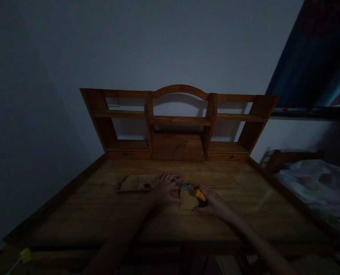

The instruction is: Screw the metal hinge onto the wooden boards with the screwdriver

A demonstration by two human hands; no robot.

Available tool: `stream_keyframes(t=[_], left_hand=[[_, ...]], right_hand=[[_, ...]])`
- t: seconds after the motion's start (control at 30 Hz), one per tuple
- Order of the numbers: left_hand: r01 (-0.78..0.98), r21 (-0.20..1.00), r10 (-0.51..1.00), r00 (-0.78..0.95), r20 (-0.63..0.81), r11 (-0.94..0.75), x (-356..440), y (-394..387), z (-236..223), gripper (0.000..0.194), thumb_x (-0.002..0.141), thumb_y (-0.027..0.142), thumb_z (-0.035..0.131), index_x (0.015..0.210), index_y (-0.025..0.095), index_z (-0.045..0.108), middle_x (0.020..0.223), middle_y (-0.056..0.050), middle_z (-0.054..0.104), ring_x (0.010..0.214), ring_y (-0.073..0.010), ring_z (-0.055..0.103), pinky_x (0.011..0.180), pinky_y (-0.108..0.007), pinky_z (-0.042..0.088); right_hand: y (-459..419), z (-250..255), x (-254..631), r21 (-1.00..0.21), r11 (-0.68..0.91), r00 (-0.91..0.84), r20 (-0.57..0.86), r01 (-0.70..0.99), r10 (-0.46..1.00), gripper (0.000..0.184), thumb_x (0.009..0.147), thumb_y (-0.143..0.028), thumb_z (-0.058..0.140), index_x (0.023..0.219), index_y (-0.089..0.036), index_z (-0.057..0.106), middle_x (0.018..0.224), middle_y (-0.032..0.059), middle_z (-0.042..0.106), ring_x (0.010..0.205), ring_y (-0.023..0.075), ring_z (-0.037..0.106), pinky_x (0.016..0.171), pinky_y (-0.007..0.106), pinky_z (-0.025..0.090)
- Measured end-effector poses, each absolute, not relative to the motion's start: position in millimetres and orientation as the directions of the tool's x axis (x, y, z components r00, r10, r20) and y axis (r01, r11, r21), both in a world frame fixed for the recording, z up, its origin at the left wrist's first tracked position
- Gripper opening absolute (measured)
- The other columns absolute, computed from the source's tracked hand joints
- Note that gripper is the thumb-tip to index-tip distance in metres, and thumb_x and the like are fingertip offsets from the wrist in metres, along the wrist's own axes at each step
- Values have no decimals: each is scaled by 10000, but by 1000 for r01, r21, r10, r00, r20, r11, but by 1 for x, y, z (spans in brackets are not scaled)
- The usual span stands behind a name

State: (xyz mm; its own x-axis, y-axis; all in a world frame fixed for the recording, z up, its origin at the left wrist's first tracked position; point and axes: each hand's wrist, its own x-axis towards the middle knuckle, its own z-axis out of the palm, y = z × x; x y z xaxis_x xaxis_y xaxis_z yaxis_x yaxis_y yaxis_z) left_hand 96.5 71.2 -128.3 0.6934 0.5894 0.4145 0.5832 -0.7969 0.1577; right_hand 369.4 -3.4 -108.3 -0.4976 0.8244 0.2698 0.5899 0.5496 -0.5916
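Note:
My right hand [211, 201] is closed around the yellow handle of a screwdriver [199, 194]. Its thin metal shaft points up and left, with the tip near the fingers of my left hand [164, 190]. Under the shaft is a small metal piece, probably a hinge [186, 186], beside a small square wooden block [188, 201]. Fingertips of my right hand touch the block's right side. My left hand spans the right end of a long, rough-edged wooden board [135, 182], thumb toward the block. Dim light hides how the pieces meet.
A wooden desk [101, 217] bears a shelf unit [180, 121] along its back. Small metal bits [82, 191] lie at the left. A yellow-handled tool [25, 254] is at the lower left. Plastic-covered items [316, 183] lie beyond the desk's right edge.

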Motion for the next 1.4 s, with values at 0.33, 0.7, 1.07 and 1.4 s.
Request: stream_keyframes(t=[0.33, 0.7, 1.07, 1.4], left_hand=[[595, 154, 602, 697, 389, -789, 97, 68, -128, 1016, 574, 848, 621, 1393, 264, 477, 1369, -125, 482, 1282, -333, 405, 1115, -497, 273], [570, 162, 582, 710, 397, -806, 95, 70, -129, 994, 601, 776, 685, 1423, 276, 434, 1399, -110, 481, 1301, -323, 398, 1129, -489, 252], [605, 181, 624, 691, 363, -775, 96, 67, -127, 966, 577, 772, 703, 1371, 258, 507, 1286, -120, 525, 1209, -327, 449, 1095, -481, 293], [570, 201, 599, 700, 390, -797, 96, 67, -128, 971, 586, 752, 717, 1392, 267, 477, 1347, -122, 501, 1262, -326, 422, 1124, -488, 260]], right_hand=[[-5, -115, 369, -548, 510, -409, 305, 663, 860, 715, 700, -427, 784, 1303, -203, 473, 1297, 114, 499, 1173, 266, 520, 969, 363, 432], [-6, -124, 369, -515, 460, -396, 237, 724, 887, 639, 756, -494, 733, 1250, -166, 495, 1162, 127, 633, 1014, 281, 615, 846, 365, 469], [0, -123, 366, -612, 431, -383, 216, 663, 898, 590, 694, -434, 797, 1176, -186, 564, 1141, 76, 624, 1019, 245, 594, 879, 330, 450], [1, -126, 366, -595, 418, -381, 196, 686, 904, 607, 694, -452, 786, 1190, -186, 557, 1171, 86, 613, 1043, 254, 588, 887, 338, 448]])
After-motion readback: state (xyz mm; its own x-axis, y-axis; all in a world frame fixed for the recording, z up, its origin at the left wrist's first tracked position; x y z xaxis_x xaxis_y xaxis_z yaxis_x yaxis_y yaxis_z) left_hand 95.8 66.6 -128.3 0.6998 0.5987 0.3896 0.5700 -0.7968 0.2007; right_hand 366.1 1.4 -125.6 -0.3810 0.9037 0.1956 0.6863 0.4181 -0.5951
